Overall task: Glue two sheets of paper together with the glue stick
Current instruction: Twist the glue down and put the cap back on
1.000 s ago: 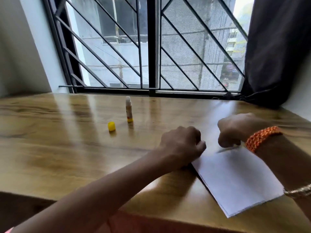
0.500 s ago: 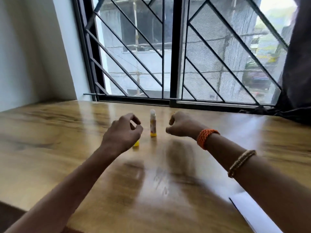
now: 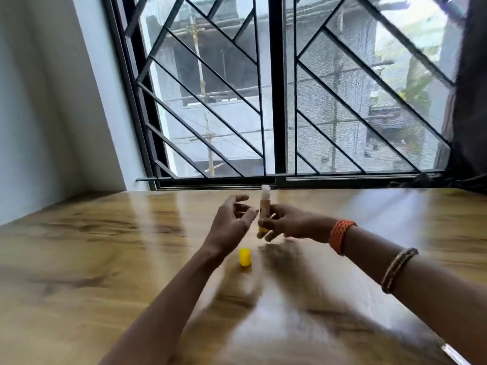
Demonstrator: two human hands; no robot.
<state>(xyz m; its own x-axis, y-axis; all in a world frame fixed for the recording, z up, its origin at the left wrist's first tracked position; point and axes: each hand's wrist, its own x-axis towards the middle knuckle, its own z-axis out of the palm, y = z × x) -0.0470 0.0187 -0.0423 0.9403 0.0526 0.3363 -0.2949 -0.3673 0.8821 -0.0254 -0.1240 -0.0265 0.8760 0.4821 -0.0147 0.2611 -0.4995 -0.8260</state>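
— Which step is in hand?
— The glue stick (image 3: 264,209) is held upright in the right hand (image 3: 286,223), over the tabletop's (image 3: 79,259) middle toward its far edge; the left hand (image 3: 232,222) is spread, empty.
— Next?
— The stick is probably to be carried to the paper (image 3: 457,355) at the near right corner.

- We see a glossy wooden table (image 3: 79,259) running up to the window (image 3: 276,101).
- We see black diagonal bars (image 3: 210,75) across the panes.
- We see a dark curtain (image 3: 471,101) hanging at the right edge.
- We see a pale wall (image 3: 52,101) at left.
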